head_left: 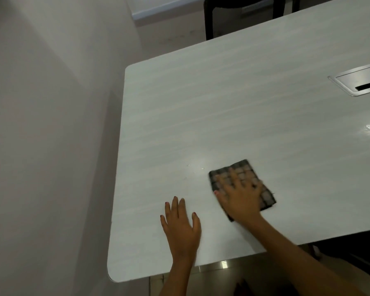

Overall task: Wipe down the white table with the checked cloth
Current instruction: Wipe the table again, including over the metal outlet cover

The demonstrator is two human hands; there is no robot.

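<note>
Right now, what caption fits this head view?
Right hand presses the cloth on the table; left hand rests flat beside it.

Dark polish coats the fingernails of the left grip (183, 227), and both forearms are bare.

The white table (222, 103) has a glossy, faintly grained top with rounded corners; the checked cloth (245, 167), dark with grey-beige squares, lies folded flat on it near the front edge.
</note>
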